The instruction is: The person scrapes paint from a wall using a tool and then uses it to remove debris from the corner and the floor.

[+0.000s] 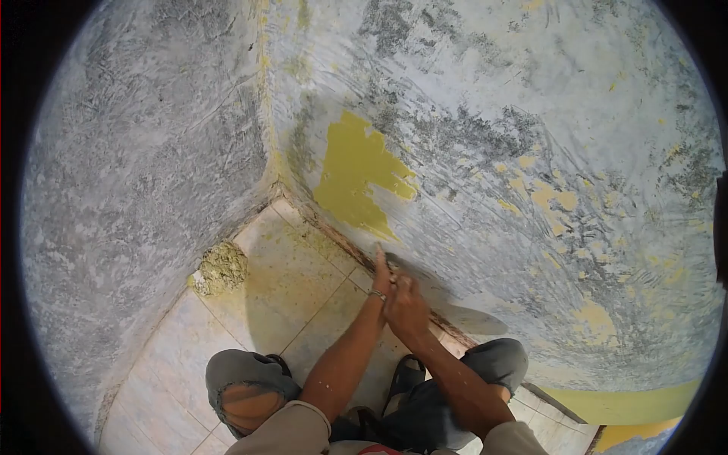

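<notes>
Both of my hands meet low at the right wall [485, 227], just above the floor edge. My left hand [381, 274] has a finger stretched up toward the lower tip of a yellow-green paint patch [353, 171]; a thin band circles that wrist. My right hand [407, 307] is closed beside it, around something small and partly hidden that I cannot make out. The wall around them is grey and scraped, with dark blotches and pale yellow spots.
A heap of yellowish scrapings [220, 269] lies on the tiled floor [178, 364] against the left wall [144, 167]. Fine debris covers the tiles near the corner. My bent knees are on either side of my arms. A yellow-green band [629, 406] runs along the lower right.
</notes>
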### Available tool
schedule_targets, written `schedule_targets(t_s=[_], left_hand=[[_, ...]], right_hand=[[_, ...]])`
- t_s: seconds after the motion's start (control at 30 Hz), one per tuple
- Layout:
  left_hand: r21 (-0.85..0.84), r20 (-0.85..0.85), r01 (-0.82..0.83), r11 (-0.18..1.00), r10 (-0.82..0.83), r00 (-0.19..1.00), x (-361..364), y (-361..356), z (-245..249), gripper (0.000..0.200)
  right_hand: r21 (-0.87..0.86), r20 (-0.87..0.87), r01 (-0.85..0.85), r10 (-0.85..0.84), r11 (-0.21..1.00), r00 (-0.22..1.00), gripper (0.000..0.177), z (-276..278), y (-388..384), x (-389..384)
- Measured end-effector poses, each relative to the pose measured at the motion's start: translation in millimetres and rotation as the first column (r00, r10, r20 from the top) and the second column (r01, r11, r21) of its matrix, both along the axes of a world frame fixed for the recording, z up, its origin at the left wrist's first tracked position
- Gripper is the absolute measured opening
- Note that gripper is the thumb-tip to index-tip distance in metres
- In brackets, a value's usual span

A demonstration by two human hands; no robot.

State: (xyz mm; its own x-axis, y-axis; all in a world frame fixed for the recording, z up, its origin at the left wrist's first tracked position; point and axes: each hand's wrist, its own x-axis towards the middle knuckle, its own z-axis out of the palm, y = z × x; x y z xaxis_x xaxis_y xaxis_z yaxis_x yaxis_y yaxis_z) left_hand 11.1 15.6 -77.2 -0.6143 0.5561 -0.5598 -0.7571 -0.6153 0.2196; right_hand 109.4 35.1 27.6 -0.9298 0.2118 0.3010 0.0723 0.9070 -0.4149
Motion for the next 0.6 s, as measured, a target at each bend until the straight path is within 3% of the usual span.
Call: schedule_targets(t_s=[0.03, 0.1, 0.17, 0.2, 0.23, 0.33, 0.4, 0.47, 0.6], left_hand=[[-0.001, -0.002, 0.003, 1.0, -0.003, 1.0, -6.6, -5.5, -13.2, 0.067], [0.027, 0.227, 0.047, 0.999, -0.052, 0.973, -13.1, -5.3, -35.8, 0.07], [0.045, 0.166, -0.019, 0.999, 0.011, 0.986, -12.9, -3.2, -32.2, 0.072], [-0.048, 0.137, -0.003, 0.999, 0.01, 0.99, -10.2, -0.7, -30.5, 0.072], [-0.14, 0.112, 0.015, 0.99, 0.001, 0.994, -2.8, 1.0, -19.3, 0.073], [-0.064, 0.185, 0.112, 0.992, -0.098, 0.978, 33.2, 23.6, 19.7, 0.072], [-0.048, 0.069, 0.009, 0.999, -0.005, 0.998, 62.0, 62.3, 20.8, 0.073], [0.038, 0.14, 0.083, 0.996, -0.088, 0.986, 98.3, 66.9, 77.8, 0.073], [0.075, 0.231, 0.09, 0.993, -0.105, 0.967, 130.7, 81.6, 112.4, 0.07]], right_hand=[[0.004, 0.145, 0.015, -0.016, 1.0, 0.989, 0.022, -4.1, -5.0, -8.8], [0.019, 0.103, -0.005, 0.003, 1.0, 0.995, 0.022, -7.2, -8.7, -14.8], [0.037, 0.065, -0.039, 0.037, 0.999, 0.997, 0.022, -2.9, -7.9, -12.5], [0.012, 0.061, -0.04, 0.039, 0.999, 0.997, 0.021, 0.6, -5.2, -7.8], [-0.013, 0.06, -0.036, 0.037, 0.999, 0.998, 0.02, 4.3, -1.6, -0.8], [-0.002, 0.01, 0.017, -0.017, 1.0, 1.0, 0.018, 11.9, 20.7, 33.3], [0.093, -0.1, -0.019, 0.028, 0.995, 0.995, 0.017, 20.9, 43.1, 61.2], [0.22, -0.069, 0.022, -0.007, 0.975, 0.998, 0.017, 44.1, 55.9, 96.0], [0.205, -0.088, -0.017, 0.035, 0.979, 0.996, 0.023, 52.9, 84.1, 130.1]])
